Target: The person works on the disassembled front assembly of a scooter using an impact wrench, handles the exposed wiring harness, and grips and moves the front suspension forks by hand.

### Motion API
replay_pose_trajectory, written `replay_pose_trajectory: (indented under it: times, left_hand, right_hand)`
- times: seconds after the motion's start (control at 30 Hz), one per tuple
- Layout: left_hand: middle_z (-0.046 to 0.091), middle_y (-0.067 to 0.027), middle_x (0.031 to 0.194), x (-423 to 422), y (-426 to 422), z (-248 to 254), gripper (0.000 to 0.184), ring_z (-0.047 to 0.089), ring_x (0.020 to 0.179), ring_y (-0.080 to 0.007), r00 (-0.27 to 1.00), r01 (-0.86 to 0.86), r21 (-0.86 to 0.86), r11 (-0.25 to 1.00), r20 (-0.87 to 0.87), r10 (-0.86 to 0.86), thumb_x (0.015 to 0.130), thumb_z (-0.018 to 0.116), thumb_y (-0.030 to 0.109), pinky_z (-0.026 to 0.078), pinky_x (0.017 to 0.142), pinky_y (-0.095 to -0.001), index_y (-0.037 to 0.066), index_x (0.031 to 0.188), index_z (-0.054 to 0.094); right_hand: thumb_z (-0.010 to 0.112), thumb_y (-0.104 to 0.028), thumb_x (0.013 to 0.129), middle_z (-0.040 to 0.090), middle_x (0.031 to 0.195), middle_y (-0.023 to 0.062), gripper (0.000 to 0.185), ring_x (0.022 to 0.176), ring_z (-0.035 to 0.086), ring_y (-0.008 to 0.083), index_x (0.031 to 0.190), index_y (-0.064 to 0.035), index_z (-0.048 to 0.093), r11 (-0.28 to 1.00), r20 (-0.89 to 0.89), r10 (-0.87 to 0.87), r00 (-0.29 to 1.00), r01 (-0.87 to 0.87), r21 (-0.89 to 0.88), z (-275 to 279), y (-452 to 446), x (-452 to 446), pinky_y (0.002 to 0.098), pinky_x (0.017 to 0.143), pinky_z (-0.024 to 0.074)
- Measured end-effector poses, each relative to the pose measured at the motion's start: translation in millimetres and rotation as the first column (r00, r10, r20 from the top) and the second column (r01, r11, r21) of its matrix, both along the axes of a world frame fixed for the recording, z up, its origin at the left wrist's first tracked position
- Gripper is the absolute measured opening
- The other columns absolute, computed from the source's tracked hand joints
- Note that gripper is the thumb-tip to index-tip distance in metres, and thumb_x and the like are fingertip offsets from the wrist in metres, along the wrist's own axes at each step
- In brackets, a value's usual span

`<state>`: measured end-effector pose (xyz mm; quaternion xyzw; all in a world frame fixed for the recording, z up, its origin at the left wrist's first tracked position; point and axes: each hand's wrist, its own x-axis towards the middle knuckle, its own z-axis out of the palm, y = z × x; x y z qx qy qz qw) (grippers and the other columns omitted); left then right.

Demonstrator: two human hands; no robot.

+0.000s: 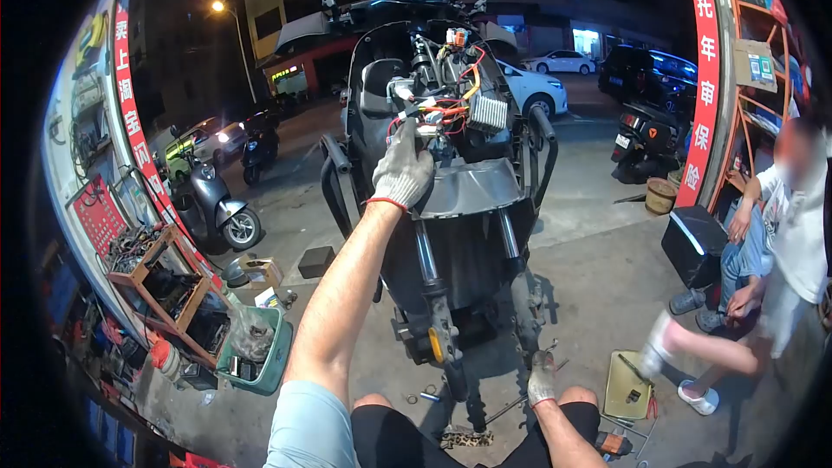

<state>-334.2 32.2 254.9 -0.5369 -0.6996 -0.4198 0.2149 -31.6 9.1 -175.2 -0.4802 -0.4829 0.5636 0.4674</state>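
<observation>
Before me stands a scooter with its front stripped, the front wheel off and both fork legs exposed. My left hand, in a white knit glove with a red cuff, reaches up to the exposed wiring. Its fingertips merge with the wires and connectors, so their grip is unclear. Beside them sits a finned metal block. Low down, my gloved right hand is closed at the lower end of the fork leg on the right. The other fork leg hangs bare to its left.
A yellow tray with small parts lies at right, near a power tool. Rings and a rod lie on the floor. A person is close at right. A green bin and tool shelf stand left.
</observation>
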Motion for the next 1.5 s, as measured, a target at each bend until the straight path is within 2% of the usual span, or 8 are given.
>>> replay_pose_trajectory:
  times: [0.47, 0.57, 0.67, 0.73, 1.03, 1.23, 1.33, 1.5]
  left_hand:
    - [0.053, -0.0231, 0.123, 6, -5, 7, 0.049, 0.055, 0.111, -0.0379, 0.994, -0.106, -0.056, 0.993, -0.003, 0.106, 0.080, 0.055, 0.024, 0.046, 0.092, -0.0462, 0.010, 0.126, 0.049]
    - [0.053, -0.0219, 0.120, 7, -4, 1, 0.045, 0.058, 0.105, -0.0384, 0.983, -0.161, 0.066, 0.985, -0.076, 0.166, 0.081, 0.056, 0.026, 0.047, 0.088, -0.0455, 0.006, 0.121, 0.052]
    - [0.053, -0.0225, 0.116, 5, -2, -1, 0.041, 0.059, 0.100, -0.0404, 0.978, -0.067, 0.267, 0.961, -0.172, 0.116, 0.081, 0.056, 0.026, 0.047, 0.086, -0.0468, 0.005, 0.116, 0.054]
    - [0.054, -0.0225, 0.114, 7, -4, 3, 0.039, 0.059, 0.100, -0.0398, 0.990, -0.131, 0.057, 0.990, -0.046, 0.134, 0.081, 0.056, 0.026, 0.047, 0.086, -0.0464, 0.004, 0.113, 0.054]
    - [0.057, -0.0228, 0.111, -20, 13, -11, 0.033, 0.057, 0.104, -0.0376, 0.991, -0.115, -0.159, 0.981, -0.088, 0.102, 0.089, 0.046, 0.028, 0.045, 0.091, -0.0441, 0.003, 0.105, 0.061]
    - [0.057, -0.0229, 0.113, 6, -7, 4, 0.036, 0.057, 0.104, -0.0382, 0.991, -0.124, -0.174, 0.977, 0.023, 0.130, 0.088, 0.048, 0.031, 0.045, 0.091, -0.0449, 0.005, 0.110, 0.059]
    - [0.055, -0.0213, 0.118, 9, -9, 1, 0.041, 0.057, 0.104, -0.0387, 0.987, -0.143, 0.060, 0.988, -0.064, 0.147, 0.086, 0.051, 0.031, 0.046, 0.090, -0.0462, 0.008, 0.119, 0.053]
    - [0.056, -0.0195, 0.120, 5, -5, 5, 0.038, 0.058, 0.105, -0.0370, 0.997, -0.072, -0.039, 0.997, -0.005, 0.071, 0.083, 0.050, 0.026, 0.046, 0.092, -0.0452, 0.006, 0.115, 0.058]
  right_hand:
    - [0.049, -0.048, 0.095, 0.046, 0.063, -0.0031, 0.038, 0.049, 0.040, 0.0077, 0.090, -0.0105, 0.053, 0.998, 0.051, -0.009, 0.999, 0.012, -0.056, 19, -7, 1, 0.0270, 0.043, 0.0321]
    - [0.049, -0.046, 0.096, 0.048, 0.065, -0.0022, 0.037, 0.050, 0.043, 0.0082, 0.091, -0.0092, 0.054, 0.999, 0.043, -0.004, 0.999, 0.007, -0.048, 19, -7, 1, 0.0272, 0.044, 0.0339]
    - [0.049, -0.044, 0.096, 0.051, 0.069, -0.0009, 0.037, 0.052, 0.046, 0.0090, 0.093, -0.0071, 0.055, 1.000, 0.028, -0.008, 1.000, 0.009, -0.021, 16, -7, 0, 0.0274, 0.045, 0.0357]
    - [0.049, -0.043, 0.096, 0.053, 0.070, -0.0002, 0.038, 0.052, 0.047, 0.0094, 0.094, -0.0059, 0.055, 1.000, 0.008, -0.010, 1.000, 0.010, -0.024, 17, -7, 0, 0.0275, 0.046, 0.0366]
    - [0.052, -0.043, 0.095, 0.044, 0.058, -0.0028, 0.033, 0.043, 0.040, 0.0089, 0.087, -0.0109, 0.050, 0.999, 0.010, -0.035, 0.999, 0.034, 0.014, 18, -6, 0, 0.0280, 0.040, 0.0299]
    - [0.052, -0.044, 0.095, 0.042, 0.056, -0.0035, 0.034, 0.042, 0.039, 0.0092, 0.085, -0.0112, 0.049, 0.999, -0.010, -0.053, 0.999, 0.053, 0.013, 32, -12, -1, 0.0281, 0.039, 0.0283]
    - [0.051, -0.045, 0.095, 0.042, 0.056, -0.0034, 0.036, 0.042, 0.038, 0.0093, 0.086, -0.0110, 0.049, 0.998, 0.077, -0.056, 0.995, 0.056, -0.001, 32, -12, 0, 0.0285, 0.039, 0.0281]
    - [0.051, -0.047, 0.095, 0.042, 0.055, -0.0026, 0.038, 0.044, 0.039, 0.0098, 0.086, -0.0103, 0.050, 0.998, 0.019, -0.050, 0.999, 0.051, -0.044, 37, -14, -1, 0.0296, 0.041, 0.0292]
